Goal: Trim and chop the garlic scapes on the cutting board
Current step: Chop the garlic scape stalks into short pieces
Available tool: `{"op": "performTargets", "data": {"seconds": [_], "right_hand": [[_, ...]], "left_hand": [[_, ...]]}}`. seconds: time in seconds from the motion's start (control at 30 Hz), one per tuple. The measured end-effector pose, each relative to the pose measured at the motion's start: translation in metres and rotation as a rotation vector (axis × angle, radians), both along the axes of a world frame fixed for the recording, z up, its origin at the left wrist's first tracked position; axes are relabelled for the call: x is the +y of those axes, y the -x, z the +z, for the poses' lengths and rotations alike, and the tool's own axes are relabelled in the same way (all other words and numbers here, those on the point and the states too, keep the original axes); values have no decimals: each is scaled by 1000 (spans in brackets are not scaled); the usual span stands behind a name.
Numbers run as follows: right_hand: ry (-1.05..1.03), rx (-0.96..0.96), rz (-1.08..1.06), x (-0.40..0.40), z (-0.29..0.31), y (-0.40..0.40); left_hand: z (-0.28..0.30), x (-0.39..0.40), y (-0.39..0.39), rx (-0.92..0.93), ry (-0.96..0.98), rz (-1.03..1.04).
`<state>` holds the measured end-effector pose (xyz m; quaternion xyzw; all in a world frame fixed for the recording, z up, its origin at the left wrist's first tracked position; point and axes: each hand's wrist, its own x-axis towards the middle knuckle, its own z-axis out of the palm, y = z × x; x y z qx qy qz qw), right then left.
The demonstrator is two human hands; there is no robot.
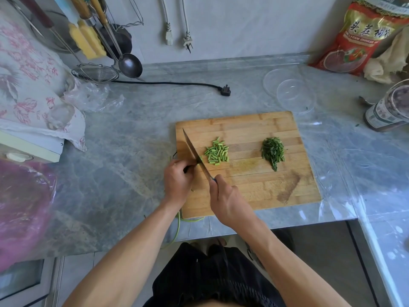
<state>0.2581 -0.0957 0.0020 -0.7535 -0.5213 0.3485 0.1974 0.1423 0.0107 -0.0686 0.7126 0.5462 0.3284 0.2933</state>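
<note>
Your right hand (230, 202) is wrapped tight around the knife (194, 154) handle, the thin steel blade angled across the slatted bamboo cutting board (254, 187). Your left hand (177, 180) curls its fingers over scapes you can barely see. Short pale pieces (217, 152) and darker chopped tips (273, 152) lie apart. The red bag (363, 38) lettering is cut off.

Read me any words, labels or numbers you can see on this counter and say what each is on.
"头茬枸杞", last character cut off at the edge so only likely: large characters on the red and gold bag by the wall.
Small white Latin line beneath them: too blurred to read surely.
Label on the jar lying at the right: too small and blurred.
Nothing else carries text.
</note>
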Motion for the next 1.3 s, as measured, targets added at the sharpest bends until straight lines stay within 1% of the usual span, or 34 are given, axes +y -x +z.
{"op": "performTargets", "data": {"seconds": [0.07, 0.13, 0.2, 0.23, 0.3, 0.4, 0.47, 0.5, 0.57, 0.63, 0.7, 0.87, 1.0, 1.07, 1.1, 1.17, 1.23, 1.3], "right_hand": [[105, -10, -31, 1, 4, 1], [147, -17, -34, 1, 1, 5], [116, -6, -38, 6, -3, 12], [49, 5, -45, 8, -7, 15], [-20, 19, -69, 10, -10, 18], [89, -33, -71, 0, -9, 16], [47, -49, -75, -12, -10, 20], [20, -28, -75, -12, -13, 20], [-8, 65, -151, -3, -14, 17], [17, 158, -208, 9, -7, 14], [35, 184, -231, 11, -1, 7], [6, 237, -283, 3, 1, -9], [-20, 167, -231, -3, 6, -8], [13, 106, -209, -6, 8, -2], [23, 116, -209, -9, 6, 1], [-37, 144, -216, -12, 5, 9], [-84, 101, -195, -13, 1, 15], [-68, 73, -201, -12, -3, 19]], "left_hand": [[0, -1, 0, 4, -6, -5], [1, -3, 0, 9, 4, 9], [0, -2, -1, 18, 3, 18], [1, -2, 0, 20, 11, 15], [1, 0, 0, 25, 15, 1], [2, 0, 2, 44, -1, -24], [2, 0, 2, 53, -7, -25], [1, -1, 3, 60, -3, -26], [0, -4, 3, 69, 15, -27], [-1, -3, 4, 75, 23, -22], [-1, -4, 4, 81, 4, -29], [-1, -2, 4, 89, -8, -45], [-7, 11, 8, 110, -17, -117], [-8, 16, 11, 120, -29, -165], [-9, 16, 12, 124, -45, -180], [-7, 17, 15, 95, -73, -212], [-8, 16, 18, 74, -78, -245], [-11, 16, 19, 70, -80, -271]]}}
